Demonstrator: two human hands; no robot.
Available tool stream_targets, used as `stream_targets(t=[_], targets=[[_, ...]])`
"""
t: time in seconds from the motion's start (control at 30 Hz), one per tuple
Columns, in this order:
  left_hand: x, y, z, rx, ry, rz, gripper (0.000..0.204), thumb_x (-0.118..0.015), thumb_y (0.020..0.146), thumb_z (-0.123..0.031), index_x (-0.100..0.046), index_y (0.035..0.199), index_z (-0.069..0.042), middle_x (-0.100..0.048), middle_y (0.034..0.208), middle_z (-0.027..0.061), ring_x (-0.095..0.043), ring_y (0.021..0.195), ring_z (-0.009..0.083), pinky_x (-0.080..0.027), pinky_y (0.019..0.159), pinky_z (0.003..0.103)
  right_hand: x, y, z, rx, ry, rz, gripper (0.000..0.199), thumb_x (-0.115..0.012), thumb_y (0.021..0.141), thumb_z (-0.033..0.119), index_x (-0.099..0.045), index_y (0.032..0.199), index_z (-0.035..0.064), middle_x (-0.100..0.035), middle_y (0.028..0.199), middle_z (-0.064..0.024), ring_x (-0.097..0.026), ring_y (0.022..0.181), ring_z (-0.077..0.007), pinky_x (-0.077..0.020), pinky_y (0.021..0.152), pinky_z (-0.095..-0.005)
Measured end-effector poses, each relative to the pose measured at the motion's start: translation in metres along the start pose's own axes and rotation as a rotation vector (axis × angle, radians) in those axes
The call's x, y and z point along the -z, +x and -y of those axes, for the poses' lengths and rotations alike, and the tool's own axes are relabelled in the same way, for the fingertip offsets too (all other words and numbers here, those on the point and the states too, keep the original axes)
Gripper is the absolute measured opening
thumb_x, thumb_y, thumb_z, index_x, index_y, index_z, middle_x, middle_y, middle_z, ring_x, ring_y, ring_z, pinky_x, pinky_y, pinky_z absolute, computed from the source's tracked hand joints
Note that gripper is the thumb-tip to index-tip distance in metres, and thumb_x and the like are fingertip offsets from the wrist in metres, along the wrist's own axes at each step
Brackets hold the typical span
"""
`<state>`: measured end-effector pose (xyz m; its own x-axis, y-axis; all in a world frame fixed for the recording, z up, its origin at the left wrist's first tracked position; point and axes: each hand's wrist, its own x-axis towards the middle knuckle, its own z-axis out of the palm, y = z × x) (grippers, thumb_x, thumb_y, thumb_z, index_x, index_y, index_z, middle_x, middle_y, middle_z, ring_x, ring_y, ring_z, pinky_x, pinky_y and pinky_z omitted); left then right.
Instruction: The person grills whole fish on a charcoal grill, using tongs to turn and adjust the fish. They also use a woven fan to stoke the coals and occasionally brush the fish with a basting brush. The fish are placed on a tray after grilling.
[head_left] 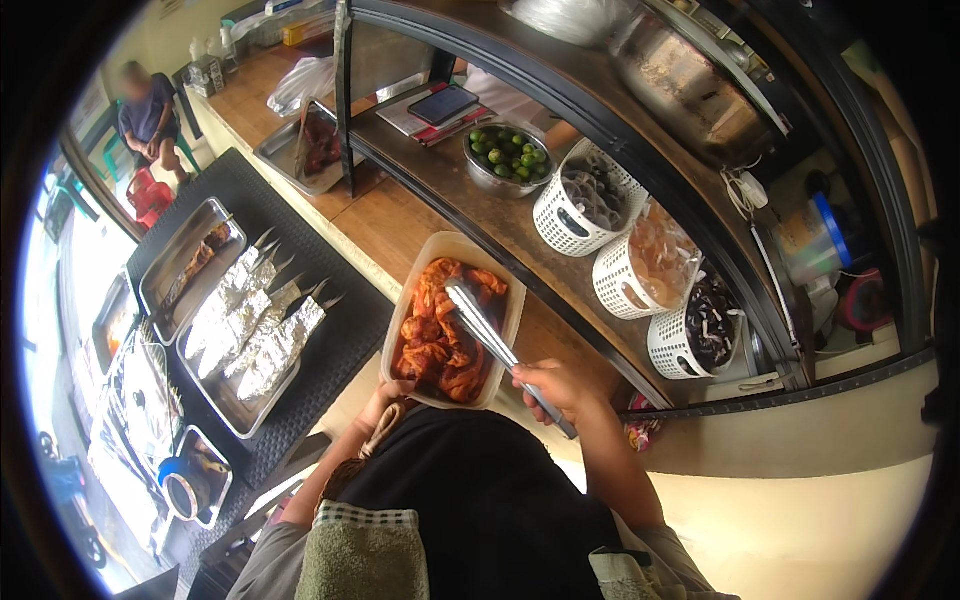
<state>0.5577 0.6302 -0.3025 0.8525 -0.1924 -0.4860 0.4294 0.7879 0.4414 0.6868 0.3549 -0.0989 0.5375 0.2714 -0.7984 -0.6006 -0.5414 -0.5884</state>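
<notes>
A pale plastic container (512,310) of red-orange marinated meat pieces (434,325) is just in front of my body. My left hand (392,396) is closed on its near left corner. In my right hand (560,388) is a pair of metal tongs (492,338), with the fingers wrapped round the handle end. The tongs slant up and to the left, and their tips lie over the meat. Whether a piece is caught between the tips, I cannot tell.
On the dark woven table at left, one metal tray (247,432) bears foil-wrapped bundles (255,310); another (160,262) has skewered food. A shelf (440,190) at right holds a bowl of green citrus (507,158), white baskets (562,225) and a phone (443,104). A person (148,115) sits far left.
</notes>
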Motion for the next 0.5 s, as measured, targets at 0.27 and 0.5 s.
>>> stream_targets(t=[0.27,0.5], targets=[[-0.002,-0.003,-0.006,0.068,0.011,-0.025,0.081,-0.071,0.089,-0.026,-0.029,0.157,-0.015,-0.053,0.144,0.0148,-0.058,0.124,0.029,-0.047,0.109,0.043,-0.056,0.007,0.001,0.268,-1.007,-0.516,0.051,-0.071,0.095,0.044,-0.068,0.118,-0.0004,-0.074,0.108,-0.0254,-0.072,0.105,-0.0414,-0.0553,0.091,-0.0521],[0.001,0.001,-0.004,0.05,-0.014,0.023,0.082,-0.071,0.089,-0.025,-0.025,0.157,-0.017,-0.049,0.147,0.0163,-0.056,0.128,0.0329,-0.047,0.111,0.046,-0.042,0.003,0.014,0.242,-0.987,-0.565,0.037,-0.071,0.094,0.042,-0.074,0.105,0.0069,-0.075,0.092,-0.0185,-0.073,0.091,-0.0375,-0.0549,0.078,-0.0493]])
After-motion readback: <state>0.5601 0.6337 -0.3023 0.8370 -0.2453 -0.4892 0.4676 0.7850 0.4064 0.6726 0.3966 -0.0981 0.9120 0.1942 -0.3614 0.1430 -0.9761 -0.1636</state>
